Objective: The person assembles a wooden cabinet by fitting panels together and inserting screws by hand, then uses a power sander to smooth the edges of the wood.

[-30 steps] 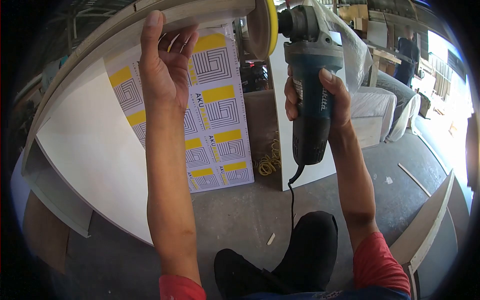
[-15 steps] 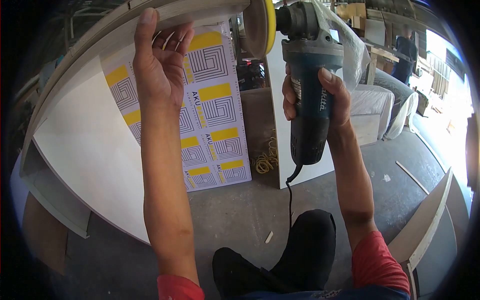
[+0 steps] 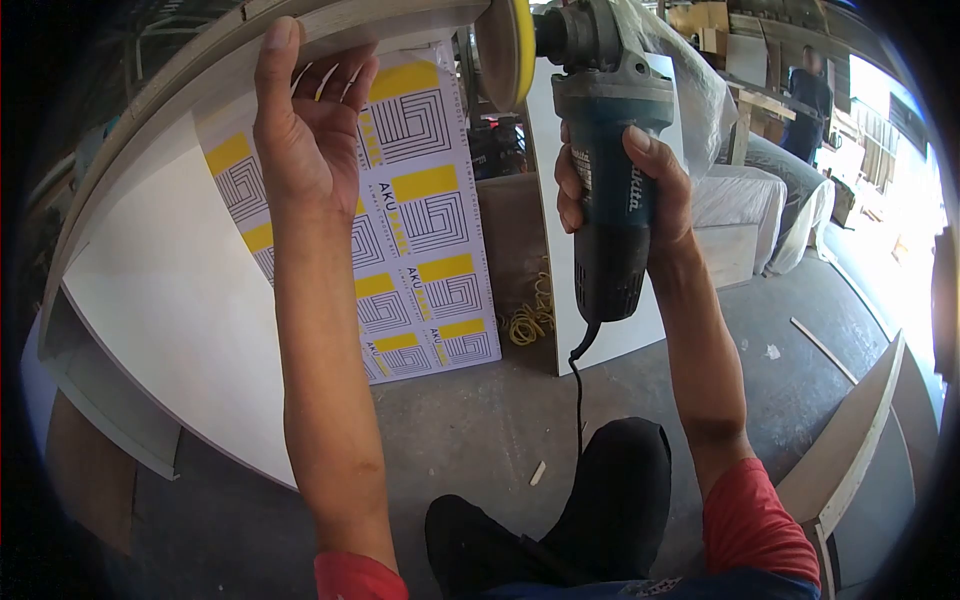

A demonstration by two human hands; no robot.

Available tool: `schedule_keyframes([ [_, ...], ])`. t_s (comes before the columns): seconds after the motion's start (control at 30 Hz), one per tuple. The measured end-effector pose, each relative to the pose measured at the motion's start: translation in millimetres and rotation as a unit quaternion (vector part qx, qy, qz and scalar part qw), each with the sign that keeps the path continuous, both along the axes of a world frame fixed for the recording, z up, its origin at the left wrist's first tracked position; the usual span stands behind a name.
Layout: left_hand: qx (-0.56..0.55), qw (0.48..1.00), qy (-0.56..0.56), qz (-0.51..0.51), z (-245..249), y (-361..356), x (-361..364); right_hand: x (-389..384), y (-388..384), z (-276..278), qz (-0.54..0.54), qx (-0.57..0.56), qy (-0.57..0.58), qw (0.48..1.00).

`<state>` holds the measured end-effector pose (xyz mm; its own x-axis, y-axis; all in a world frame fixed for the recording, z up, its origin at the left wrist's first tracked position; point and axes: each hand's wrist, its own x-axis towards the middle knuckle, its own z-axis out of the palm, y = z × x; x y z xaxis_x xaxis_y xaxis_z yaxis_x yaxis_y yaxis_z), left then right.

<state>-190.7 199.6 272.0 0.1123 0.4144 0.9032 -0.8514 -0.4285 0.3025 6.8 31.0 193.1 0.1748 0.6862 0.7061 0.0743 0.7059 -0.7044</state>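
My right hand (image 3: 655, 190) is wrapped round the dark teal body of an angle grinder (image 3: 612, 200), held upright with its cord hanging down. At its head, a round disc with a yellow rim (image 3: 505, 55) meets the right end of a curved wooden panel's edge (image 3: 390, 28); whether they touch is hard to tell. My left hand (image 3: 315, 140) holds that panel from below, thumb up against the front of the edge and fingers curled at its underside. The fingertips are partly hidden in shadow.
A white curved board (image 3: 180, 310) hangs below the wooden edge on the left. Behind stand a printed yellow-and-white sheet (image 3: 430, 210) and a white panel (image 3: 610, 340). A coiled yellow hose (image 3: 528, 325) lies near them. Wooden frame pieces (image 3: 850, 450) stand right; a person (image 3: 808, 100) is farther back.
The grinder and my right hand have shifted slightly left, its disc moving along the panel's edge. My left hand has moved slightly left too.
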Motion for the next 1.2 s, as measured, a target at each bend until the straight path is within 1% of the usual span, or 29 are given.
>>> schedule_keyframes([
  [0.1,0.005,1.0,0.005,0.008,-1,1,-1,0,2,-1,-0.013,-0.001,0.001,1.0],
  [0.17,0.005,0.999,-0.001,0.033,1,-4,0,2,5,0,-0.009,0.001,-0.005,1.0],
  [0.4,0.02,0.999,0.004,0.029,-1,-1,0,1,4,2,-0.013,0.007,-0.003,1.0],
  [0.47,0.001,1.0,0.003,-0.008,0,3,1,-3,1,0,-0.007,0.01,-0.002,1.0],
  [0.5,-0.001,1.0,0.011,-0.007,0,3,1,-5,0,-7,-0.006,0.008,0.006,1.0],
  [0.57,-0.027,0.998,-0.013,-0.053,2,0,4,-2,2,-22,0.002,-0.025,0.065,0.998],
  [0.63,-0.005,0.999,-0.01,-0.038,2,-2,3,1,-2,-29,0.003,-0.014,0.063,0.998],
  [0.7,-0.024,0.999,0.003,-0.039,2,-3,1,3,-5,-27,0.036,-0.007,0.052,0.998],
  [0.73,-0.02,0.999,0.009,-0.042,0,-3,0,4,-7,-23,0.033,0.001,0.053,0.998],
  [0.8,-0.025,0.999,0.011,-0.043,1,-4,-1,4,-10,-12,0.025,-0.01,0.033,0.999],
  [0.83,-0.037,0.998,0.01,-0.041,1,-5,-1,2,-11,-9,0.022,-0.006,0.033,0.999],
  [0.9,-0.026,0.999,0.018,-0.04,0,-6,-1,-5,-10,-5,0.023,-0.023,0.04,0.999],
  [1.03,-0.036,0.999,0.012,-0.037,-2,-4,0,-1,-3,-6,0.048,-0.02,0.036,0.998],
  [1.2,-0.037,0.998,0.015,-0.038,-2,-7,-1,6,3,-6,0.051,-0.029,0.02,0.998],
])
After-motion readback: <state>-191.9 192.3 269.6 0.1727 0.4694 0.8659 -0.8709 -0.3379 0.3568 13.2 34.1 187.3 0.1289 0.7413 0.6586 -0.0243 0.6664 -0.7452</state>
